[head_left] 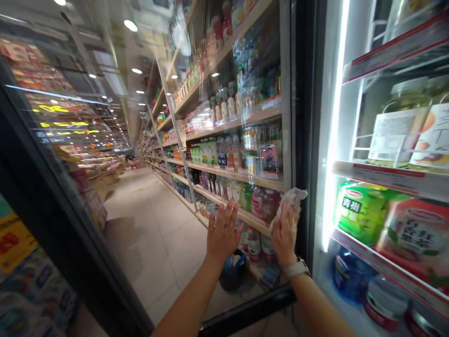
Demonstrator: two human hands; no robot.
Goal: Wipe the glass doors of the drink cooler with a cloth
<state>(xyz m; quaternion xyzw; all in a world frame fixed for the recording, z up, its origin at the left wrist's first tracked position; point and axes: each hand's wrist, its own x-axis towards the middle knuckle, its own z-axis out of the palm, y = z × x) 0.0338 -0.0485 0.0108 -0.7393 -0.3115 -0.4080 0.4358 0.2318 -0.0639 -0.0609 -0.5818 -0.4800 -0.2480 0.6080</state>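
Forearms (pixel 191 299), right hand (pixel 286 234) on white cloth (pixel 297 195), cloth's long axis rising rightward

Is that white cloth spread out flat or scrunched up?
Scrunched up: the white cloth has crumpled, uneven edges poking out past the right hand; the part underneath is hidden.

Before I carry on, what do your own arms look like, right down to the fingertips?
Both forearms are bare, no sleeves showing, and the fingers are ungloved. The right wrist wears a pale-banded wristwatch. A small mark on one left finger may be a ring.
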